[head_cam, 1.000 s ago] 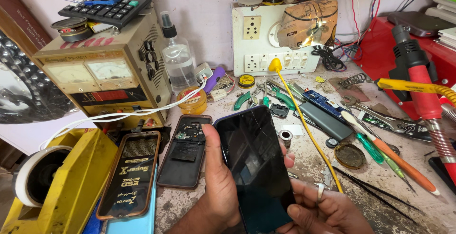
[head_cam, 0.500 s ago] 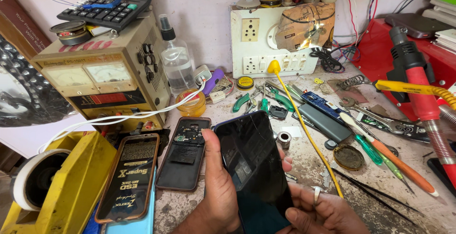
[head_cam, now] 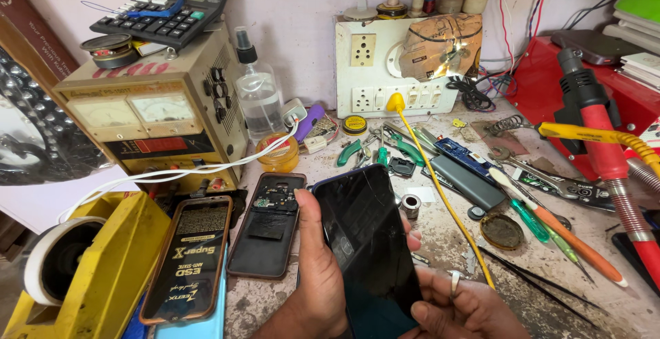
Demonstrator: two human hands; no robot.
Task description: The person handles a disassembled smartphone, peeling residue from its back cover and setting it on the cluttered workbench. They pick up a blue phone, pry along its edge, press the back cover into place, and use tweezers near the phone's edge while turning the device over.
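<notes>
Head view: dark phone gripped between left hand and right hand.

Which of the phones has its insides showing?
The middle phone, lying flat on the bench with its back off. The one in the hands shows dark glass; the left one is covered by a printed sheet.

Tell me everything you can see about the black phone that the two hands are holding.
The black phone is a slim slab with a dark, glossy glass front, its screen off and reflecting light. It is tilted, top end away from the person and leaning left, held above the cluttered workbench. The left hand grips its left edge with the thumb along it; the right hand, wearing a ring, supports the lower right corner. Its bottom end is cut off by the picture's edge.
</notes>
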